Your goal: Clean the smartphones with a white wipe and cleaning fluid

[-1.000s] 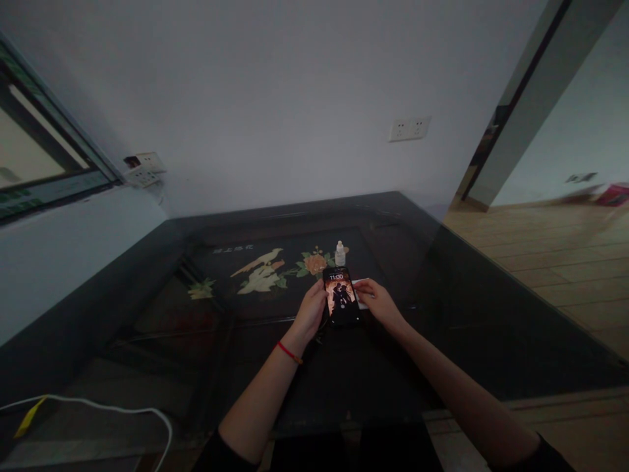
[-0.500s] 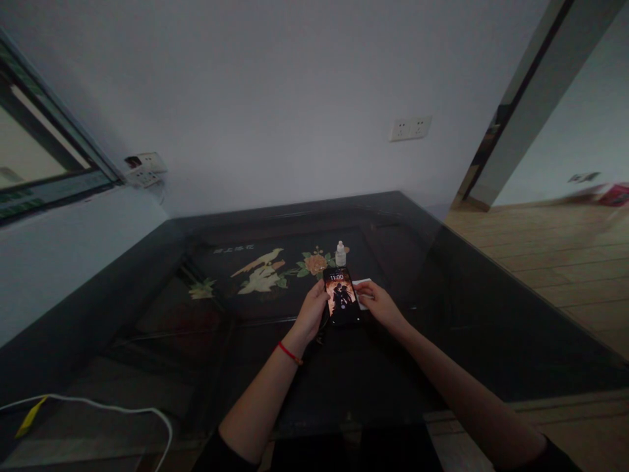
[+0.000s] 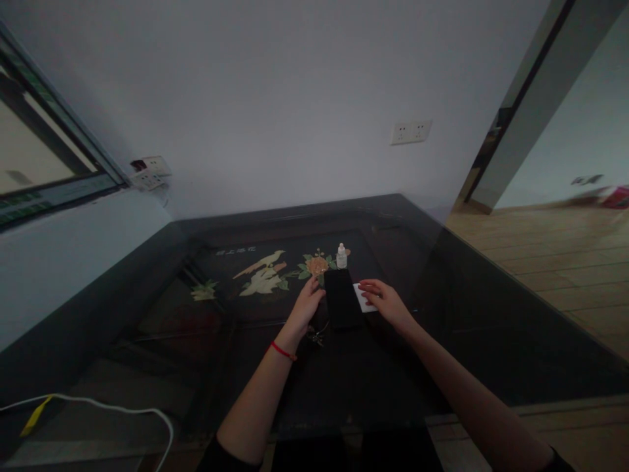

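A smartphone (image 3: 343, 300) with a dark screen lies on the black table (image 3: 373, 387) between my hands. Just off its left edge is my left hand (image 3: 308, 303), fingers stretched forward and the thumb apart, with nothing visible in it. My right hand (image 3: 386, 303) rests its slightly bent, parted fingers on a flat white piece (image 3: 364, 299), which looks like a card or folded paper, at the phone's right side. A small white dropper bottle (image 3: 342, 257) stands upright just beyond the phone. Small keys or a charm (image 3: 315, 336) lie near my left wrist.
The tabletop carries a bird-and-flower picture (image 3: 263, 278). A white wall (image 3: 285, 131) with a socket plate (image 3: 411, 132) rises behind it. At lower left runs a white cable (image 3: 108, 408) with a yellow tag (image 3: 35, 416). Wooden flooring (image 3: 531, 255) shows on the right.
The phone's lit screen has gone dark. My left hand has let go of the phone and shifted slightly left. My right hand has moved a little right, showing more of the white piece.
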### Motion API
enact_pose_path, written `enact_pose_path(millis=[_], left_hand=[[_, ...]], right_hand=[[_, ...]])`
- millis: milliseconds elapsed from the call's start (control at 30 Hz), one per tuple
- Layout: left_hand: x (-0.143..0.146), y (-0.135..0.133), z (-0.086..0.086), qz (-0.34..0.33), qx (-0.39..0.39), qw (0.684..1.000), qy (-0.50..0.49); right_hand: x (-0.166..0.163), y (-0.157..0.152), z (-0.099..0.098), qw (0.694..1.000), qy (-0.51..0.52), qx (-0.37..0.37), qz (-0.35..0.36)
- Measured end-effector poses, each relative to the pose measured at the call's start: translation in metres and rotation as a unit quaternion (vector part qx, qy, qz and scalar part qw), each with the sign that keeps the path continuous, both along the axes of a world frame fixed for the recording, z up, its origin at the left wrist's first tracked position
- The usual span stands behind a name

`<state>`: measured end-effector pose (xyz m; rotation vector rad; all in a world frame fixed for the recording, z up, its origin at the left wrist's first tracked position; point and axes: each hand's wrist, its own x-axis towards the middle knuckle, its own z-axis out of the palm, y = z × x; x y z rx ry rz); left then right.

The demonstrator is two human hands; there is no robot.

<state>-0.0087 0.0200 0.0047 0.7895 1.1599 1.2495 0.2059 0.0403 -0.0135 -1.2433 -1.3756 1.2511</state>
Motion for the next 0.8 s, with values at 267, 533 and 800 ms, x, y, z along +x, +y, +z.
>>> enact_pose_path(millis=[267,533,800], left_hand=[[0.001,-0.004,0.008,-0.029,-0.053,0.996,-0.064],[0.017,-0.011,0.009,-0.029,0.022,0.996,-0.077],[0.006,-0.014,0.034,-0.079,0.06,0.995,-0.027]], right_hand=[[-0.009,-0.005,0.001,0.998,0.038,-0.024,0.039],[-0.021,-0.02,0.017,0.997,0.055,-0.024,0.051],[0.0,-0.003,0.06,0.998,0.055,0.024,0.031]])
